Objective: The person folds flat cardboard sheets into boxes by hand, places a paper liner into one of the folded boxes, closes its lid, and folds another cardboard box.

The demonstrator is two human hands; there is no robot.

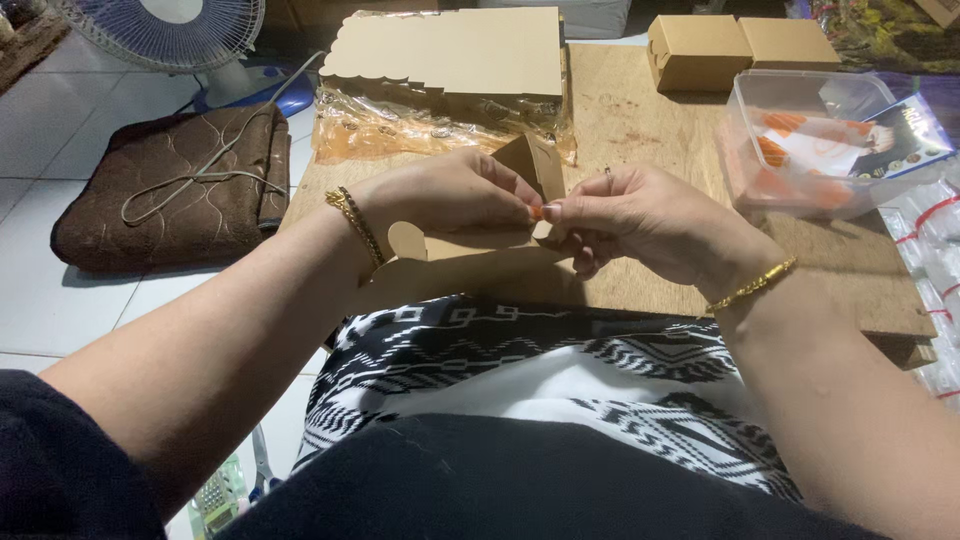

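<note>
We hold the flat kraft box blank (pixel 470 250) over our lap at the near table edge, its long axis running left-right. Left hand (pixel 450 195) and right hand (pixel 640 220) pinch its upright flap (pixel 535 165) centrally; something orange, perhaps tape, sits between the fingertips.

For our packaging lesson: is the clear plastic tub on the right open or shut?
Open. The clear plastic tub has no lid on top; its rim is bare, and the orange and white contents show from above.

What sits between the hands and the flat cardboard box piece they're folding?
Nothing visible. The left hand and right hand already pinch the cardboard box piece directly, fingertips meeting at its upper flap, above the wooden board.
</note>
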